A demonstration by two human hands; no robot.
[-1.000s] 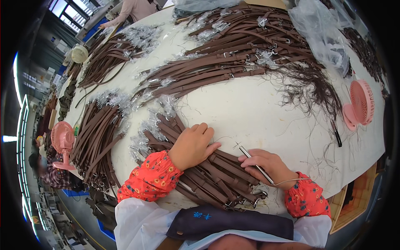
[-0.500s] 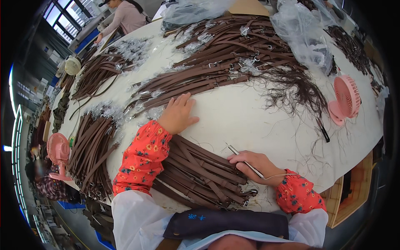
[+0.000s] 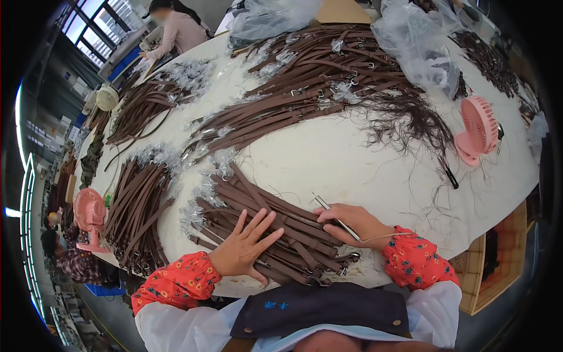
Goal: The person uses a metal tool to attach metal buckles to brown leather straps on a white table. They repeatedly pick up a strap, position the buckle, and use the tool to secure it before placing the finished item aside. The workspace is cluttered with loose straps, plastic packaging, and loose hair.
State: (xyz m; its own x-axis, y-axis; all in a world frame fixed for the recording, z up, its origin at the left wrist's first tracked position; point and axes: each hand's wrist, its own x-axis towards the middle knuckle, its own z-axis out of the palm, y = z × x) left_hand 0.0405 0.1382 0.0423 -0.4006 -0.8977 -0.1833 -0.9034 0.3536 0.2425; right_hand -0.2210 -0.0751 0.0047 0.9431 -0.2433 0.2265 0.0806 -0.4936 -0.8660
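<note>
1. Two hands are occupied with one pile of brown straps [image 3: 275, 232] on the table [image 3: 352, 158], just in front of the body; sorting or trimming of this pile is judged to be the step in hand.
2. The left hand [image 3: 243, 249] is laid flat on the pile, fingers spread wide and nothing gripped.
3. The right hand [image 3: 355, 222] is closed around a slim metal tool [image 3: 331, 214], its tip pointing up and to the left, over the straps' right edge.
4. A single strap would probably have to be separated under the left hand and brought to the tool's tip.
5. Beyond both hands, further strap heaps [image 3: 305, 97] and a pink fan [image 3: 478, 129] are seen.
</note>
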